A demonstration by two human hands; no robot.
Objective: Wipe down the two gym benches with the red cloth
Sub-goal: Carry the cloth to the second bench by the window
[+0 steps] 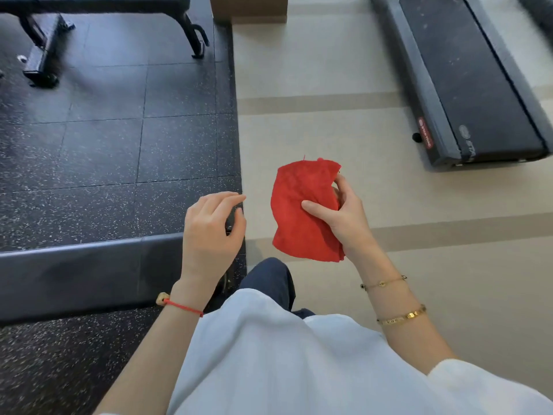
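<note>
White shirt (299, 363) fills the bottom of the view, dark trouser leg (269, 280) below it. Left forearm rises from lower left, red string bracelet (182, 307) at the wrist; left hand (209, 232) hovers palm down, fingers loosely curled and spread, grip open and holding nothing, over the end of the near bench (83, 274). Hand looks just above the pad, contact cannot be told. Right forearm comes in from lower right with two gold bracelets (401, 316), wrist bent inward. Right hand (344, 214) holds the cloth (302, 211) in mid-air over the beige floor (329, 85), grip closed on its right edge: thumb pressed on the front face, fingers wrapped behind, index tip at the upper edge. Cloth hangs crumpled, roughly upright, apart from both benches, right of the left hand, not touching it. Near bench is a black pad running in from the left on the speckled black mat (104, 151). Second bench (98, 1) sits at top left on the same mat, only frame and pad edge visible. Treadmill (466, 79) lies at upper right on the beige floor. Brown box (248, 9) at top centre.
</note>
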